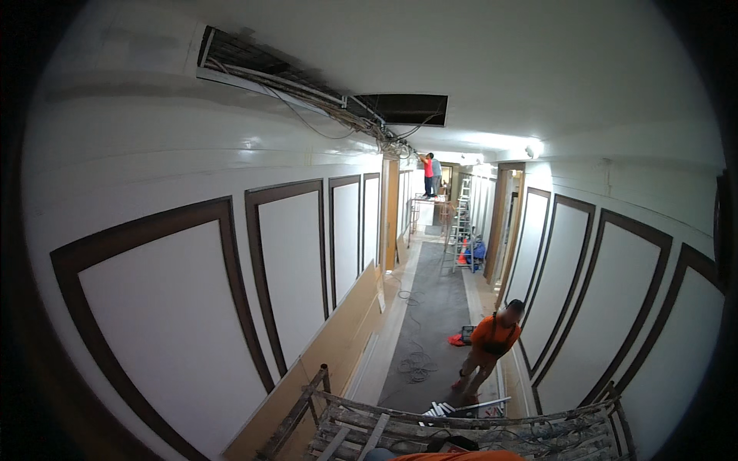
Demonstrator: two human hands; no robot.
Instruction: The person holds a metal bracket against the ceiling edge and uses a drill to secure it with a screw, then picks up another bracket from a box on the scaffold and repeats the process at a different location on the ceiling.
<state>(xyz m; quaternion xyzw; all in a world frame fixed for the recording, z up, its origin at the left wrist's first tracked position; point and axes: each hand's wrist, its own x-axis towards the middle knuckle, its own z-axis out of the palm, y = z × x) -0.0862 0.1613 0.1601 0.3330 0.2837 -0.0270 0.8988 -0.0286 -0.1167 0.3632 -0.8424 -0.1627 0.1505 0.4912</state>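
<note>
Neither of my hands shows. Only a strip of my orange clothing (465,456) appears at the bottom edge, beside a dark object too cut off to name. Beneath me is a worn scaffold platform (346,432) with slats and side rails, high above the corridor floor. A loose thin cable lies across its slats. On the floor just beyond, several white pipes (438,409) lie near a person in orange workwear (492,338).
Overhead, a ceiling opening (265,73) exposes hanging cables (377,131). A coiled cable (417,367) lies on the grey floor strip. Farther off stand a stepladder (463,223) and a raised platform (427,201) carrying two people. Framed panels (292,269) line both walls.
</note>
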